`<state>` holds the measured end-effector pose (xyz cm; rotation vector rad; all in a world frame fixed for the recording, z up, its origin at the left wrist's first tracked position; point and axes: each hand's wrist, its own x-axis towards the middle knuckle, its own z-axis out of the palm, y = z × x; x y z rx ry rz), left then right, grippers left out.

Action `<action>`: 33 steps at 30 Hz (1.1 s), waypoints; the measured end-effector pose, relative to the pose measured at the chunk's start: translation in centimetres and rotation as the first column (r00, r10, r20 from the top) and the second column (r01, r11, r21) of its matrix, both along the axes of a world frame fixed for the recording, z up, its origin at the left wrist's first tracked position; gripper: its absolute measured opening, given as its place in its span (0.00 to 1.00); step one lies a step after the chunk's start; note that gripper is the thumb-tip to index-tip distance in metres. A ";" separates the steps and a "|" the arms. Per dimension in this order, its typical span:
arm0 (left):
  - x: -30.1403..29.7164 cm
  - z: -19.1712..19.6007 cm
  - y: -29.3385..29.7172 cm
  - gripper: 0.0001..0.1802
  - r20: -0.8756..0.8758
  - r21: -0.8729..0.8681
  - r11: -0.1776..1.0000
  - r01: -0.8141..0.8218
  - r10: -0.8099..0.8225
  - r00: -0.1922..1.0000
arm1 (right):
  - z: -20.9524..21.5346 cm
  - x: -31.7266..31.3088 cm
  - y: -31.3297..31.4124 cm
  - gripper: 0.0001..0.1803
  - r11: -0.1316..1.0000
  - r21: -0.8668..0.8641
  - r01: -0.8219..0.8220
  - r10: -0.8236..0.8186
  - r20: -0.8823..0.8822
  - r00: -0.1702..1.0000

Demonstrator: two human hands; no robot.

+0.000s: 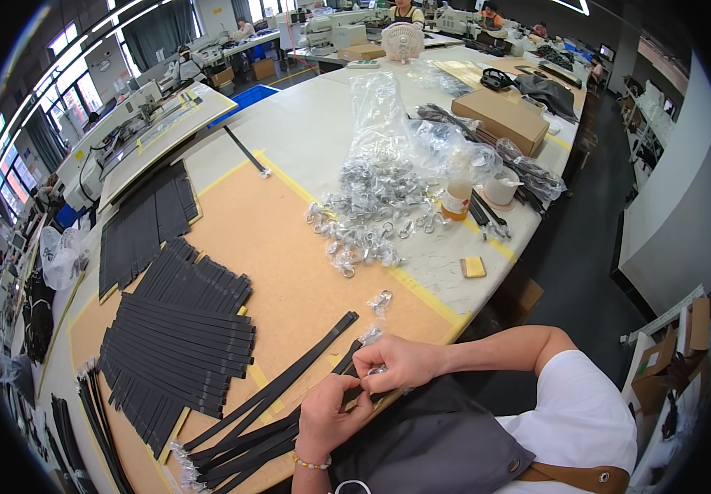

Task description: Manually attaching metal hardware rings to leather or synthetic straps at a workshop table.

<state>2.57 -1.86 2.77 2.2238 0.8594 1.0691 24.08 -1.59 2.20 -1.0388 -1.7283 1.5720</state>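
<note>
— What are the hands doing?

— The right hand [400, 362] pinches a small metal clasp [377, 370] in its fingertips, fingers closed narrow around it. The left hand [331, 416] grips the end of a black strap [277, 387], fingers curled about it, right beside the clasp. Both hands work at the near edge of the bench [289, 148].

— And around them?

— More loose straps [240, 449] lie under the left hand at the near edge. A fanned stack of black straps [178, 346] sits toward the bench's left side on the brown board [281, 247]. A heap of metal clasps [363, 218] spills from a clear plastic bag [376, 115] toward the right edge, with a small bottle [456, 198] beside it. One wrapped clasp [381, 302] lies alone, near the right hand.
</note>
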 end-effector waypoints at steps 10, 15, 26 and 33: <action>-0.1 -0.4 0.0 0.13 0.009 0.033 0.999 0.023 -0.023 1.000 | 0.1 -0.2 -0.4 0.08 0.999 -0.032 -0.024 0.023 -0.032 0.999; -0.2 -0.1 -0.4 0.13 -0.011 -0.048 0.999 0.013 -0.014 1.000 | -0.3 -0.3 -0.5 0.09 1.000 -0.011 -0.019 0.018 -0.044 0.999; -0.6 0.0 -0.4 0.12 -0.015 -0.044 0.999 0.022 -0.022 1.000 | 2.7 0.9 0.3 0.19 0.978 -0.044 -0.204 0.208 0.150 0.967; -1.2 0.8 -0.2 0.13 0.002 -0.234 0.970 0.063 -0.064 0.998 | 1.1 0.6 0.1 0.17 0.983 0.032 -0.182 0.181 0.016 0.983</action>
